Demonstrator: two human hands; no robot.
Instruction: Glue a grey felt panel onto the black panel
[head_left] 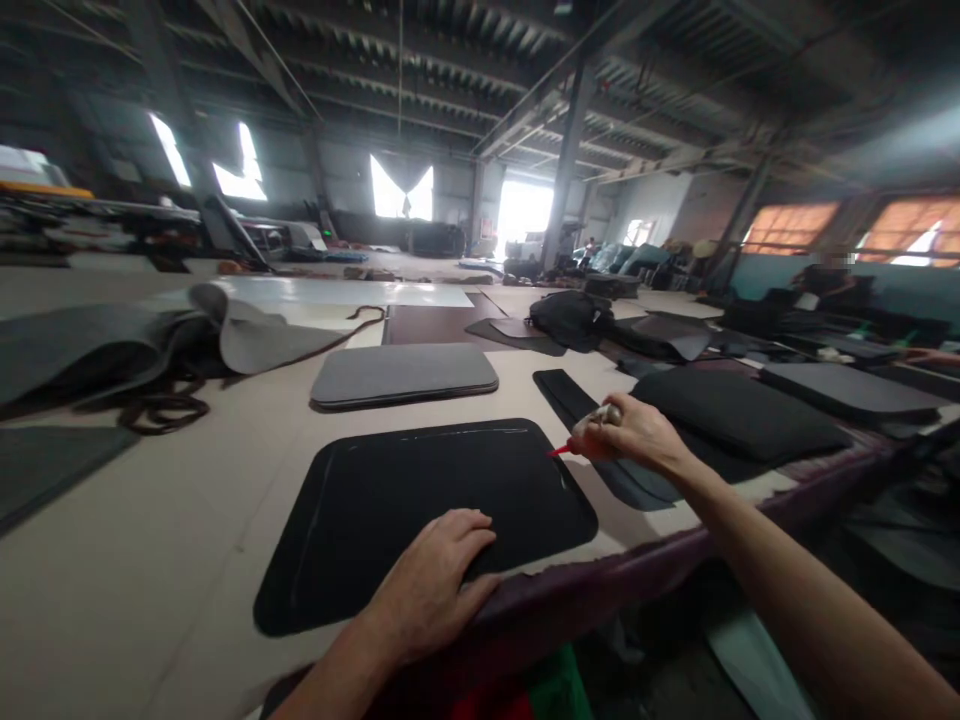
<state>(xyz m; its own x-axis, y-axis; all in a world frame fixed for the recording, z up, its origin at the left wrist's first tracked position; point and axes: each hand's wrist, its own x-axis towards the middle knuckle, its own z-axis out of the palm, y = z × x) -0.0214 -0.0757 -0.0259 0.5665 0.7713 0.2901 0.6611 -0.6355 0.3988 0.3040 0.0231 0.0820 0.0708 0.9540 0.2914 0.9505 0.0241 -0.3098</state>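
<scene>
A black rounded panel (420,500) lies flat on the pale table (187,560), close to its front edge. Thin glossy lines run along its left, far and right margins. My left hand (439,575) rests on the panel's near edge, fingers stretched out flat. Over the panel's right side, my right hand (630,430) is wrapped round a small glue bottle (592,432) with a red nozzle. The nozzle tip points left, just above the panel's right margin; whether it touches cannot be made out.
Behind the panel sits a stack of grey rounded panels (405,374). Black strips (600,440) and a dark stack (735,415) lie to the right. Grey sheet material (112,345) is heaped at left, beside a coiled brown strip (165,408). A person (825,280) is at far right.
</scene>
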